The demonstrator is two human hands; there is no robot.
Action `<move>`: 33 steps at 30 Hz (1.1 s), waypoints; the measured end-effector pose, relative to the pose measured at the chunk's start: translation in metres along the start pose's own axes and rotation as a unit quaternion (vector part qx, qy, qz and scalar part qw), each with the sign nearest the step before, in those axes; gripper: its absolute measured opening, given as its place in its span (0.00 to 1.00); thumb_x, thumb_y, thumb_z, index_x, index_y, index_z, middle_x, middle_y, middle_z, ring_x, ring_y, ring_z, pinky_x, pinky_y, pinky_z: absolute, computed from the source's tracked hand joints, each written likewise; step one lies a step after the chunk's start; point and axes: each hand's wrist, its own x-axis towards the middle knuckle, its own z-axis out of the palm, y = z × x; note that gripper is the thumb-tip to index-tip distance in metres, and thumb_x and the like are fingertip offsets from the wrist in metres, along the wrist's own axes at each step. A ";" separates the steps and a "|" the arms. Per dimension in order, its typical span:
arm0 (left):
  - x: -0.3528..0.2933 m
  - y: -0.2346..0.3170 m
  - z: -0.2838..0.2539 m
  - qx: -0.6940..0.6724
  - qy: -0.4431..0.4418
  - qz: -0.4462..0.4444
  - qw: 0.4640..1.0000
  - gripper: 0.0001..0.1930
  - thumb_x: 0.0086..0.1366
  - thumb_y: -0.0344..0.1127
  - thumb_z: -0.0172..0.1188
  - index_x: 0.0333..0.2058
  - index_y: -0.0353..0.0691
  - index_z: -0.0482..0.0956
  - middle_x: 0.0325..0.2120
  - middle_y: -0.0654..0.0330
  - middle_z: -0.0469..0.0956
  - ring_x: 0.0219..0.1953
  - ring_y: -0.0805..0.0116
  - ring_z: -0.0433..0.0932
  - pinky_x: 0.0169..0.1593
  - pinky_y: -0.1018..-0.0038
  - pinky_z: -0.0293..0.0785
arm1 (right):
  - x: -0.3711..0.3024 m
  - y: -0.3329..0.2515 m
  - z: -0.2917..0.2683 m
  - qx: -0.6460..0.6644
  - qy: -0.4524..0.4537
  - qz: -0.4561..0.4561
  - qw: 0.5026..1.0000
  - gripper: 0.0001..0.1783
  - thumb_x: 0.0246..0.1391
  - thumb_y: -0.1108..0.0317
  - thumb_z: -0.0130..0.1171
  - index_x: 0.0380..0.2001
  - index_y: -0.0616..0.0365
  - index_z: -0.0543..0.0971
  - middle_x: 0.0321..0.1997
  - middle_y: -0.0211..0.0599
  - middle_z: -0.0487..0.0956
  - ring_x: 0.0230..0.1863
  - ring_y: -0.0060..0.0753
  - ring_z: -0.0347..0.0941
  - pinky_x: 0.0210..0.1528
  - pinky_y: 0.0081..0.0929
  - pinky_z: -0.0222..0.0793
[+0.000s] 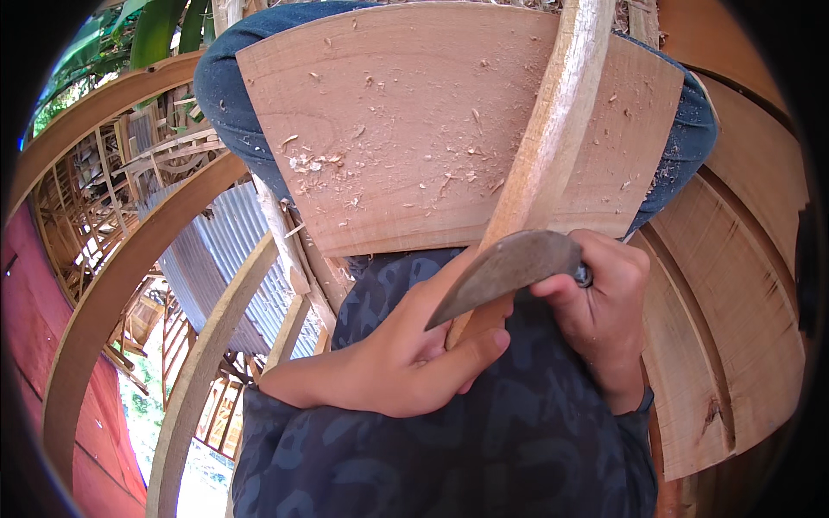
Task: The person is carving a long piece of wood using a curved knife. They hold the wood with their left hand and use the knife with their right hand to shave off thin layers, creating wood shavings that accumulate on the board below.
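A long wooden stick [549, 129] slants over my lap, its near end by my belly. My left hand [432, 350] is wrapped round that near end, the thumb lying along it. In my right hand [604, 298] is a knife [509, 268] with a broad, curved grey blade; the fingers close on its dark handle, most of which they hide. The blade lies across the stick just above my left hand, its tip pointing left toward the wrist. Whether its edge touches the wood I cannot tell. Beneath the stick a flat plywood board [406, 129] rests on my thighs.
Shavings [315, 162] are scattered over the board. Curved wooden slats [203, 363] stand at the left, with corrugated metal sheet [229, 259] beyond them. Wide wooden planks [691, 337] lie close on the right. A red surface [95, 414] shows at the far left.
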 end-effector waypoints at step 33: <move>0.009 -0.002 0.009 0.336 0.076 0.115 0.932 0.17 0.57 0.25 0.50 0.43 0.29 0.55 0.10 0.50 0.64 0.16 0.46 0.71 0.19 0.63 0.61 | 0.039 0.063 -0.026 -0.096 0.207 0.153 0.962 0.37 0.47 0.35 0.54 0.13 0.65 0.67 0.09 0.36 0.56 0.14 0.25 0.54 0.18 0.27 0.54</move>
